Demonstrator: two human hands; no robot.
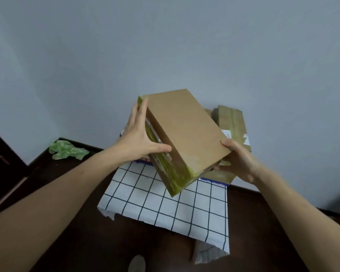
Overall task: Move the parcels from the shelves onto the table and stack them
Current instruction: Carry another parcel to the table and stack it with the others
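Left hand (139,134) flat against cardboard parcel (185,132), right hand (239,160) grips its corner. Below: dark table (126,242), checked cloth (165,203), grey wall (165,46).

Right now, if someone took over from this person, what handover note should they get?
Left grip: flat fingers press the taped side of the brown parcel.
Right grip: holds its near right corner.
The brown parcel is tilted in the air over the checked cloth on the table.
Done: other parcels lie behind it by the wall.
Left: set this one on them; the shelves are out of view.
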